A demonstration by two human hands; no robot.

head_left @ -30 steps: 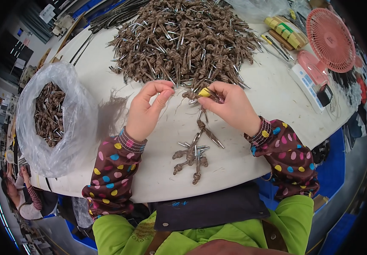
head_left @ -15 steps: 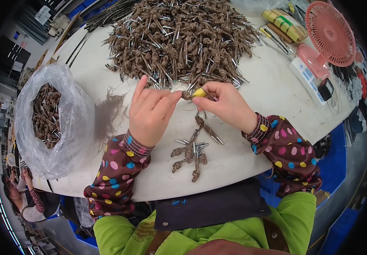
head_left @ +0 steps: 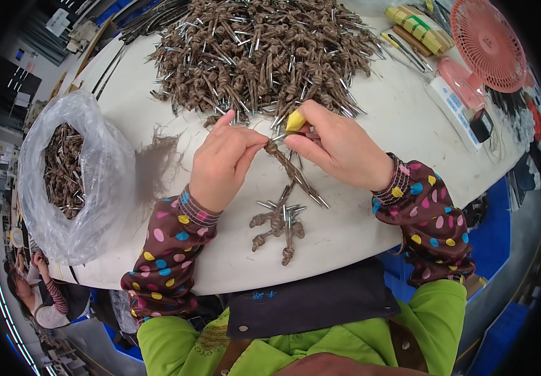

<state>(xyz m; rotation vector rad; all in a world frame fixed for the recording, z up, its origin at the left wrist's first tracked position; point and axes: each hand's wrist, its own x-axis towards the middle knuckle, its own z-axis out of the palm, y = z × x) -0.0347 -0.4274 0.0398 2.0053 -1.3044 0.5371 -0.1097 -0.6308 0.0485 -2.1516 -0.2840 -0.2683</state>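
My left hand [head_left: 223, 160] pinches the knotted end of a brown cord piece [head_left: 287, 164] between thumb and fingertips. The cord slants down to the right and ends in silver metal tips. My right hand [head_left: 342, 149] is closed on a small tool with a yellow grip [head_left: 296, 121]. A thin metal tip points from it toward the knot; the rest is hidden in my fingers. Just below lie several more knotted cord pieces [head_left: 276, 220] with metal ends. Beyond both hands rises a large heap of the same knotted cords [head_left: 258, 59].
A clear plastic bag [head_left: 110, 169] holding knotted cords stands at the left of the white table [head_left: 396, 131]. At the right are a pink fan [head_left: 488, 47], a power strip [head_left: 453, 111] and a yellow-wrapped bundle [head_left: 422, 30]. Another person [head_left: 47, 304] sits at the far left.
The cord piece now hangs lower right from my left fingers. My right hand has shifted slightly right, with the tool's yellow part tipped up and apart from the knot.
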